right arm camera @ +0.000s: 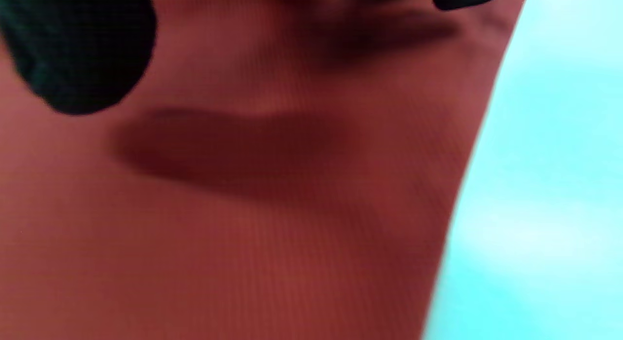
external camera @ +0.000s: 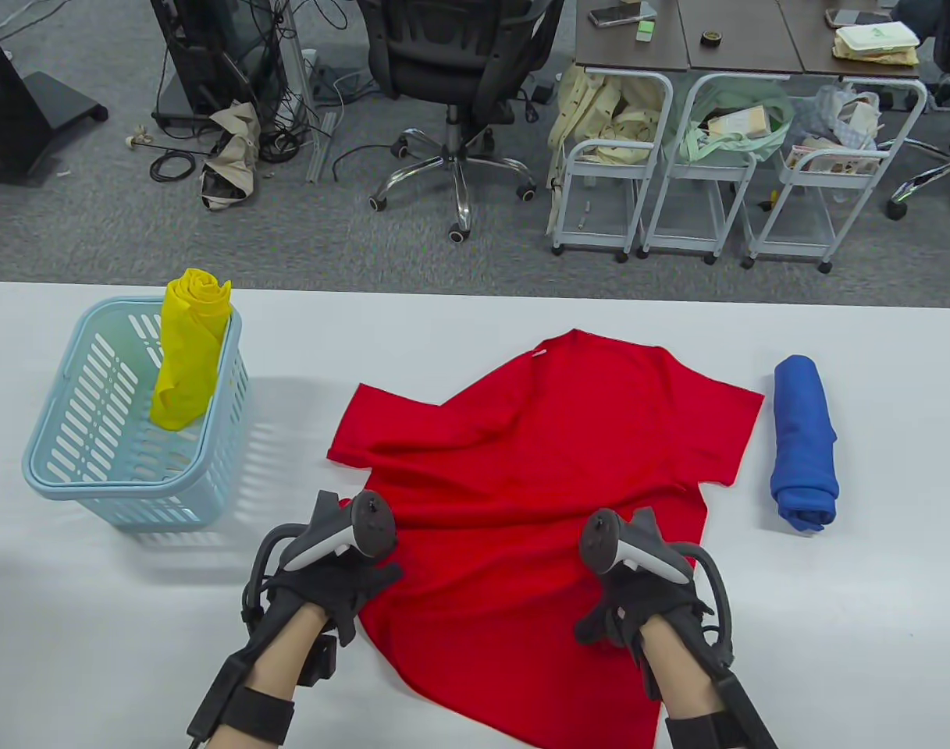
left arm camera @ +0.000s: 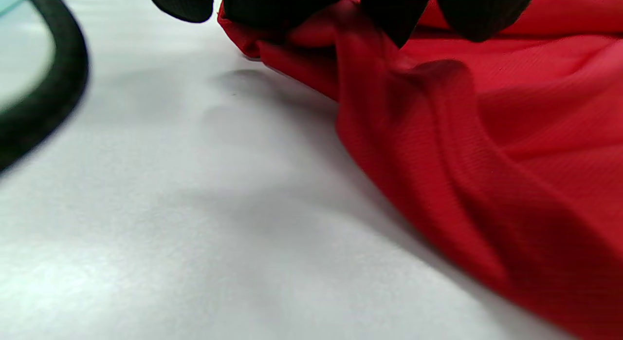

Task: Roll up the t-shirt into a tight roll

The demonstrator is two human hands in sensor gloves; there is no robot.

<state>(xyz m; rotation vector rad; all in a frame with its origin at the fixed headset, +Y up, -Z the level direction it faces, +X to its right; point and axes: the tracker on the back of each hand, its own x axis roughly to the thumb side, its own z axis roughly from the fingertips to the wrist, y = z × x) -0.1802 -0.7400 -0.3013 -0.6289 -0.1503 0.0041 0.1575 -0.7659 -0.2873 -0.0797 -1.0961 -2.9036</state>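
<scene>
While the red t-shirt (external camera: 545, 484) lies spread on the white table (external camera: 475, 328), collar toward the far edge and hem toward us, we've got both gloved hands on its lower part. Our left hand (external camera: 334, 573) sits at the shirt's left edge; the left wrist view shows its fingertips (left arm camera: 277, 9) curled down and pinching a bunched fold of red fabric, w/ a ridge of cloth running away from the grip. Our right hand (external camera: 638, 593) rests on the shirt approx. mid-right, near the side seam. Right wrist view is blurred: one dark fingertip (right arm camera: 78, 52) over red cloth, so we can't tell if that hand grips or just presses flat.

Left of the shirt, a pale blue basket (external camera: 61, 476) holds a yellow roll (external camera: 190, 351) standing upright against its far corner. Right of the shirt, apart from it, lies a blue roll (external camera: 804, 441).
</scene>
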